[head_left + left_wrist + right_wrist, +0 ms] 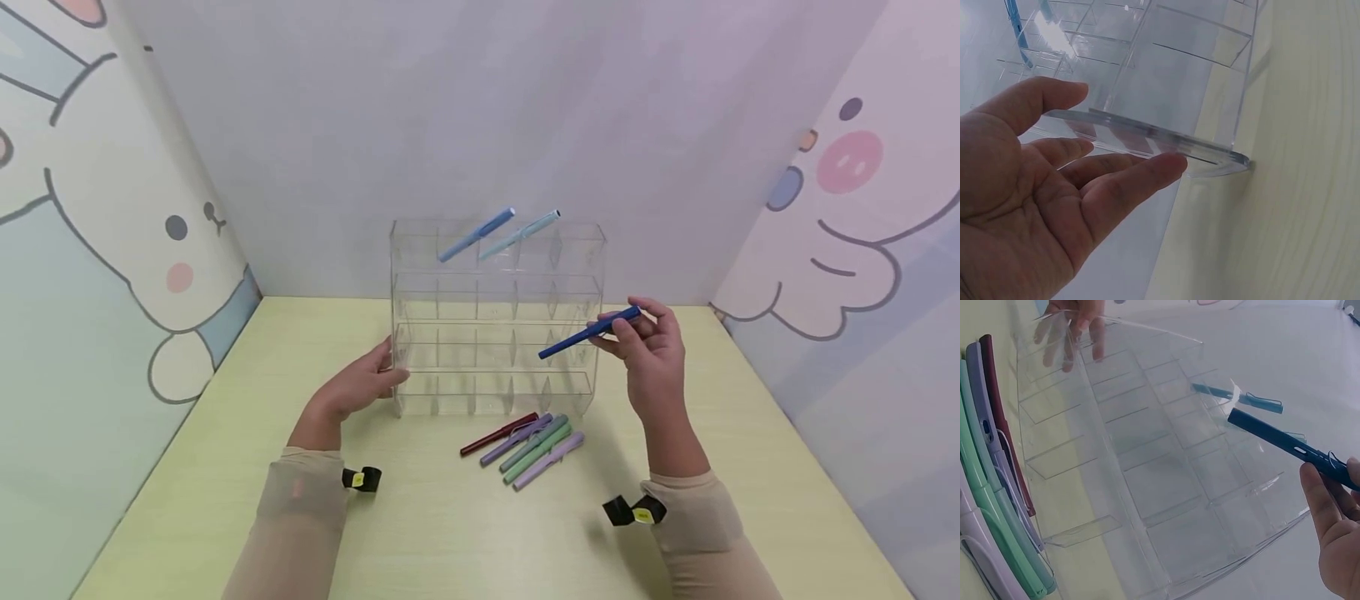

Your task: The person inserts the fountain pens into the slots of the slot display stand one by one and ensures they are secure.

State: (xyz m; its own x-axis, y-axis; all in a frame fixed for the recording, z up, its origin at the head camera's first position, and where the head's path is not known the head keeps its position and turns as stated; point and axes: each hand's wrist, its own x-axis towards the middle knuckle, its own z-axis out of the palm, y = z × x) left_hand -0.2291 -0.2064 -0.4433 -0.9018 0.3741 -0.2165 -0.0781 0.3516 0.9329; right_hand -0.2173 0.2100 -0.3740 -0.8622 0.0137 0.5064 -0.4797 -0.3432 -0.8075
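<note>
Right hand [654, 350] pinches dark-blue pen [576, 337] near its clip end, likely to leave the other end free, midair before clear acrylic pen rack [495, 333], whose left edge left hand [362, 385] loosely grips, probably for steadiness.

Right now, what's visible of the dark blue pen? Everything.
The dark blue pen is slim and glossy-looking, perhaps plastic or metal, with a looped clip and a small pale oval on its barrel. The right hand pinches it near the clip end. It slants, free end lower, overlapping the clear rack's right side in the head view; contact there is unclear.
</note>
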